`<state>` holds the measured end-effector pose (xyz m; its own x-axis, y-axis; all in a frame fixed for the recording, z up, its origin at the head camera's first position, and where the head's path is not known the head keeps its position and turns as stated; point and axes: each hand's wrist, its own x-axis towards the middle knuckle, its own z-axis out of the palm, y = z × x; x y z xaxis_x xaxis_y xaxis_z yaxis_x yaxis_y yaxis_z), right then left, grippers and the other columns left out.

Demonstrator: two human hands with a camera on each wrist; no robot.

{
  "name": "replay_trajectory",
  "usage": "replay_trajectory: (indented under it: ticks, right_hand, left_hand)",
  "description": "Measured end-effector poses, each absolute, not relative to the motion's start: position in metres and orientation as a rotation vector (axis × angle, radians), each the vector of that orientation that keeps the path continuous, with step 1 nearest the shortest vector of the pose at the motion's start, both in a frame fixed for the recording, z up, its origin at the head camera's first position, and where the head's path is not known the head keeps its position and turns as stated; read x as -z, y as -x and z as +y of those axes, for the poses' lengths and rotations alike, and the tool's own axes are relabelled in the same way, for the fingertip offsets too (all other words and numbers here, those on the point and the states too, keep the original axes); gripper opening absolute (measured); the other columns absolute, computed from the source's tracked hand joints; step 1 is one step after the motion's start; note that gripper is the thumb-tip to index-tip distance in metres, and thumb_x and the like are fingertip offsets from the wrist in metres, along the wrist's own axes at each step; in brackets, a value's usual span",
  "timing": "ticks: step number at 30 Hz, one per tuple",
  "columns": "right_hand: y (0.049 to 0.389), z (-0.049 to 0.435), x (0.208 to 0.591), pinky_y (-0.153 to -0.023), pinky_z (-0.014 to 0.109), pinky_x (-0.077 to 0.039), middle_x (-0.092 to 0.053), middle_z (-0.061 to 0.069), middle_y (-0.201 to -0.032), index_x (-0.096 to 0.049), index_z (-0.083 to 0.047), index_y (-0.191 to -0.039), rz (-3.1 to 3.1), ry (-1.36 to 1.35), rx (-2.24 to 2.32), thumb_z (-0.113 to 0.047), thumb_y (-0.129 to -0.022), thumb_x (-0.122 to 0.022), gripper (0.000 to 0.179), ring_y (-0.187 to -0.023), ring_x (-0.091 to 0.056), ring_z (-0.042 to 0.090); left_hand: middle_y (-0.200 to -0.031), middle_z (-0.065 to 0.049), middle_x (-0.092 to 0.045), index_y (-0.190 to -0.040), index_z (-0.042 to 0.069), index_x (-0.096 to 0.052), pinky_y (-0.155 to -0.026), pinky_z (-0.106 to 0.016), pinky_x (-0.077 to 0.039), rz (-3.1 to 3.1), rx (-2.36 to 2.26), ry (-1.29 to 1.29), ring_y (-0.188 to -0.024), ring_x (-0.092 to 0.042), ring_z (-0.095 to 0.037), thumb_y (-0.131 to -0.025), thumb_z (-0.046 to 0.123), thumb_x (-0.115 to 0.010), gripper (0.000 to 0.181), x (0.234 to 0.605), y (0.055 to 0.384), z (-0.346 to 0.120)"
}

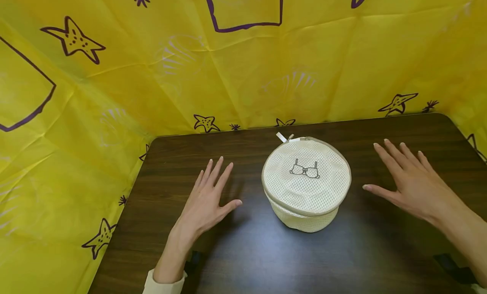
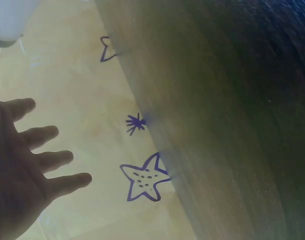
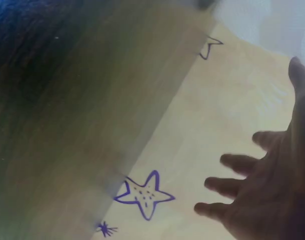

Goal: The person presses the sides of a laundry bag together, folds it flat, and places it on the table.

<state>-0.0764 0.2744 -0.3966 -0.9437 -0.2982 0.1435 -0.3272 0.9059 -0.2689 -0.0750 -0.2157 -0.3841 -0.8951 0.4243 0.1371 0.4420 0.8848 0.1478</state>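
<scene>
A round cream mesh laundry bag (image 1: 304, 192) stands on the dark wooden table, its lid printed with a small bra outline. A zip runs round the lid's rim, with a white tag (image 1: 281, 137) sticking out at the back. To its left hovers my left hand (image 1: 205, 205), palm down and fingers spread, holding nothing. My right hand (image 1: 414, 184) is on the other side, also spread, its thumb pointing at the bag without reaching it. Both wrist views show the fingers extended: the left hand (image 2: 22, 165) and the right hand (image 3: 262, 170), each with the bag's pale mesh at an upper corner.
The brown table (image 1: 236, 260) ends at the back against a yellow cloth (image 1: 243, 74) printed with starfish and shells. That cloth also hangs along the left side and at the right. Dark wrist straps (image 1: 454, 268) show near both forearms.
</scene>
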Motion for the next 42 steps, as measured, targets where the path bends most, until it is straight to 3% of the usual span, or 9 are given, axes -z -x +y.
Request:
replay_trajectory:
  ticks: [5, 8, 11, 13, 16, 22, 28, 34, 42]
  right_hand:
    - [0.078, 0.275, 0.390, -0.118, 0.057, 0.004, -0.010, 0.015, -0.165, -0.008, -0.021, -0.161, -2.915, -0.578, -0.497, -0.051, -0.083, -0.076, 0.108, -0.148, -0.010, 0.047]
    - [0.078, 0.274, 0.387, -0.115, 0.062, -0.016, -0.016, 0.014, -0.165, -0.012, -0.023, -0.161, -2.889, -0.597, -0.537, -0.047, -0.081, -0.079, 0.108, -0.147, -0.018, 0.044]
    - [0.077, 0.273, 0.385, -0.093, 0.068, -0.041, -0.019, 0.010, -0.164, -0.013, -0.026, -0.161, -2.892, -0.585, -0.543, -0.047, -0.078, -0.081, 0.109, -0.140, -0.033, 0.047]
    - [0.076, 0.271, 0.383, -0.074, 0.067, -0.047, -0.021, 0.008, -0.164, -0.014, -0.028, -0.161, -2.898, -0.582, -0.545, -0.047, -0.077, -0.083, 0.110, -0.132, -0.041, 0.048]
    - [0.075, 0.270, 0.381, -0.069, 0.066, -0.049, -0.023, 0.007, -0.164, -0.015, -0.028, -0.161, -2.894, -0.607, -0.570, -0.045, -0.076, -0.084, 0.111, -0.125, -0.048, 0.049]
    - [0.072, 0.266, 0.377, -0.078, 0.068, -0.046, -0.027, 0.003, -0.162, -0.018, -0.028, -0.160, -2.865, -0.647, -0.642, -0.039, -0.074, -0.087, 0.111, -0.129, -0.047, 0.045]
    - [0.070, 0.261, 0.370, -0.081, 0.067, -0.045, -0.029, 0.001, -0.161, -0.018, -0.030, -0.160, -2.865, -0.679, -0.679, -0.038, -0.076, -0.086, 0.109, -0.129, -0.048, 0.044]
    - [0.069, 0.256, 0.366, -0.084, 0.068, -0.043, -0.031, 0.002, -0.161, -0.021, -0.030, -0.160, -2.848, -0.699, -0.754, -0.036, -0.075, -0.087, 0.107, -0.132, -0.044, 0.043]
    - [0.070, 0.246, 0.361, -0.090, 0.067, -0.041, -0.037, 0.001, -0.157, -0.027, -0.029, -0.158, -2.800, -0.757, -0.806, -0.033, -0.071, -0.090, 0.107, -0.133, -0.045, 0.039]
  left_hand:
    - [-0.167, 0.000, -0.002, -0.161, 0.029, -0.007, -0.117, -0.058, -0.019, -2.916, 0.305, 0.709, -0.153, -0.002, -0.027, -0.085, 0.063, -0.067, 0.103, 0.382, 0.076, -0.214]
    - [-0.167, -0.001, -0.004, -0.161, 0.029, -0.008, -0.117, -0.058, -0.020, -2.889, 0.307, 0.736, -0.152, -0.005, -0.028, -0.084, 0.062, -0.069, 0.104, 0.382, 0.076, -0.213]
    - [-0.167, -0.002, -0.007, -0.161, 0.028, -0.011, -0.116, -0.058, -0.023, -2.865, 0.324, 0.762, -0.152, -0.008, -0.029, -0.083, 0.060, -0.071, 0.104, 0.382, 0.076, -0.212]
    - [-0.166, -0.003, -0.010, -0.161, 0.028, -0.012, -0.115, -0.058, -0.024, -2.849, 0.328, 0.776, -0.152, -0.010, -0.029, -0.082, 0.060, -0.071, 0.104, 0.382, 0.077, -0.212]
    - [-0.166, -0.003, -0.015, -0.161, 0.026, -0.015, -0.115, -0.057, -0.025, -2.824, 0.347, 0.802, -0.152, -0.013, -0.028, -0.082, 0.061, -0.070, 0.102, 0.382, 0.077, -0.210]
    - [-0.165, 0.001, -0.017, -0.160, 0.025, -0.019, -0.115, -0.055, -0.026, -2.773, 0.397, 0.861, -0.151, -0.016, -0.027, -0.083, 0.064, -0.067, 0.099, 0.381, 0.078, -0.206]
    - [-0.165, 0.001, -0.015, -0.160, 0.024, -0.020, -0.116, -0.054, -0.025, -2.755, 0.406, 0.935, -0.151, -0.015, -0.025, -0.085, 0.074, -0.055, 0.097, 0.380, 0.079, -0.199]
    - [-0.164, 0.001, -0.019, -0.159, 0.020, -0.026, -0.116, -0.051, -0.027, -2.715, 0.493, 0.977, -0.150, -0.019, -0.025, -0.083, 0.067, -0.065, 0.098, 0.380, 0.082, -0.195]
    - [-0.163, 0.004, -0.024, -0.159, 0.024, -0.024, -0.112, -0.049, -0.035, -2.712, 0.618, 1.022, -0.147, -0.028, -0.019, -0.081, 0.058, -0.073, 0.098, 0.374, 0.084, -0.187]
